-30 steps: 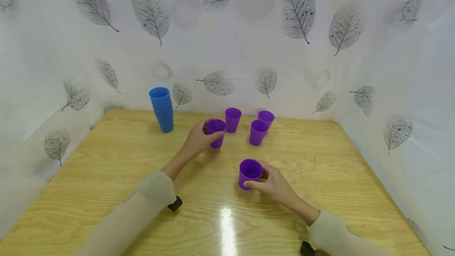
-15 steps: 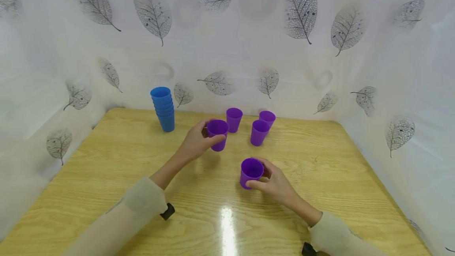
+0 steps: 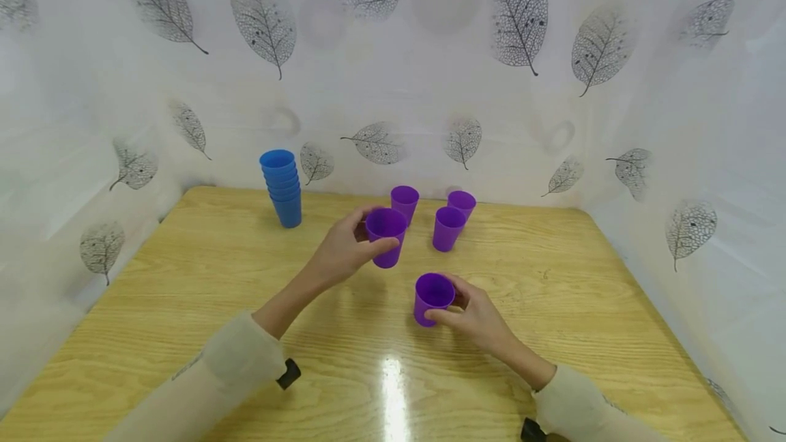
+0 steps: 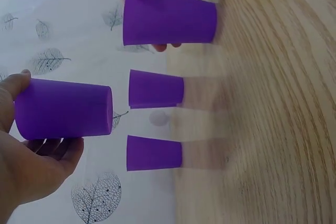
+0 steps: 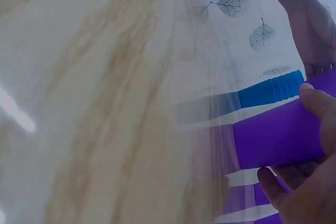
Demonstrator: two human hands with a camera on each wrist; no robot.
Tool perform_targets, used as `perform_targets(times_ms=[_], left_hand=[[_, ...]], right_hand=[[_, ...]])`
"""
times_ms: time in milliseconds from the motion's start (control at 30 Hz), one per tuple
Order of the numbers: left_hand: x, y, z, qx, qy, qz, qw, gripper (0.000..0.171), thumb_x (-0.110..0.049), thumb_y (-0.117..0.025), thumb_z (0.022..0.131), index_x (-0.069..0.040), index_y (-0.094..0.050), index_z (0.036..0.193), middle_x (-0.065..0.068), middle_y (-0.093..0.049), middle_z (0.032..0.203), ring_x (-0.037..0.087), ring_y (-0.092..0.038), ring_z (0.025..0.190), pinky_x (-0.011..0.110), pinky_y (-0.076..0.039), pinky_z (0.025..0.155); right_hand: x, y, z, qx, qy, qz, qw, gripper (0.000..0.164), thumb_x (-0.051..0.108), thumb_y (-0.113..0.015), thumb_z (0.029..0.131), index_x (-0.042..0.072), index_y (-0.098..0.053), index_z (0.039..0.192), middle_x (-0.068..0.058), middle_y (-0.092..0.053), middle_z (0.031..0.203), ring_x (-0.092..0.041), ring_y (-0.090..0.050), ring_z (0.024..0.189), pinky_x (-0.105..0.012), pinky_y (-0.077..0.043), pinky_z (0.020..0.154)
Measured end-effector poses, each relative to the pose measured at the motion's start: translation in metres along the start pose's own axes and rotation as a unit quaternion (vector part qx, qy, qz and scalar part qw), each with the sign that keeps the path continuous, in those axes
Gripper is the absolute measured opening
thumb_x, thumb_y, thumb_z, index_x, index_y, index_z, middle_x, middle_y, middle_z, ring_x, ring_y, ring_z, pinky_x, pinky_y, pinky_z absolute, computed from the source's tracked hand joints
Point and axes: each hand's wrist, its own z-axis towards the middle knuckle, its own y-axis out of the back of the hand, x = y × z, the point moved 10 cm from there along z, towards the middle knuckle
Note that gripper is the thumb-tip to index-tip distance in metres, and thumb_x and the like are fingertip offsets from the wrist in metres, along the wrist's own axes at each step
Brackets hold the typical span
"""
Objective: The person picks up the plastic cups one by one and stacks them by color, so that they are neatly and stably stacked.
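My left hand (image 3: 344,251) grips a purple cup (image 3: 387,241) by its sides, lifted above the table with its mouth up; in the left wrist view that cup (image 4: 65,109) shows in the fingers. My right hand (image 3: 479,319) holds another purple cup (image 3: 424,312), nearer to me and to the right, upright and low over the wood. The right wrist view shows this cup (image 5: 283,132) between thumb and fingers. Behind the hands stand three more purple cups: one (image 3: 405,200) partly covered by the left hand's cup, and a front one (image 3: 447,232) overlapping a rear one (image 3: 463,202).
A tall stack of nested blue cups (image 3: 282,189) stands at the back left of the wooden table (image 3: 184,285). A white curtain (image 3: 405,74) printed with grey leaves rises behind the table and along both sides.
My left hand has raised its purple cup and brought it to the right and nearer to me. The right hand and its cup have hardly moved.
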Motion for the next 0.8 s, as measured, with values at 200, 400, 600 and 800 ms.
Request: perform_targets(times_ms=[200, 400, 600, 800], left_hand=[[-0.010, -0.007, -0.005, 0.013, -0.009, -0.013, 0.9998, 0.064, -0.016, -0.079, 0.092, 0.000, -0.050, 0.147, 0.018, -0.065, 0.128, 0.030, -0.066, 0.116, 0.038, -0.058, 0.096], [-0.019, -0.016, -0.009, 0.025, -0.024, -0.028, 0.9990, 0.058, -0.013, -0.078, 0.093, -0.001, -0.052, 0.144, 0.014, -0.067, 0.126, 0.027, -0.068, 0.112, 0.036, -0.059, 0.093], [-0.025, -0.024, -0.012, 0.030, -0.031, -0.025, 0.9988, 0.062, -0.015, -0.080, 0.092, -0.001, -0.051, 0.145, 0.012, -0.068, 0.124, 0.026, -0.068, 0.111, 0.034, -0.059, 0.093], [-0.035, -0.034, -0.015, 0.045, -0.050, -0.025, 0.9974, 0.063, -0.016, -0.079, 0.093, 0.000, -0.050, 0.146, 0.013, -0.068, 0.126, 0.026, -0.068, 0.112, 0.033, -0.058, 0.094]], right_hand=[[0.000, 0.001, 0.000, 0.000, 0.002, -0.011, 1.000, 0.055, 0.007, -0.082, 0.088, -0.002, -0.060, 0.138, -0.018, -0.070, 0.122, -0.030, -0.071, 0.105, -0.030, -0.060, 0.088], [0.001, 0.001, 0.000, 0.007, 0.010, -0.014, 1.000, 0.054, 0.008, -0.081, 0.090, -0.003, -0.060, 0.138, -0.017, -0.070, 0.122, -0.028, -0.071, 0.103, -0.031, -0.060, 0.088], [-0.002, 0.001, 0.000, 0.004, 0.002, -0.025, 1.000, 0.057, 0.008, -0.083, 0.088, -0.002, -0.060, 0.139, -0.015, -0.071, 0.121, -0.023, -0.072, 0.101, -0.031, -0.060, 0.087], [-0.001, 0.001, 0.001, 0.002, -0.001, -0.030, 1.000, 0.058, 0.010, -0.084, 0.087, 0.000, -0.060, 0.139, -0.014, -0.072, 0.121, -0.019, -0.072, 0.099, -0.031, -0.061, 0.086]])
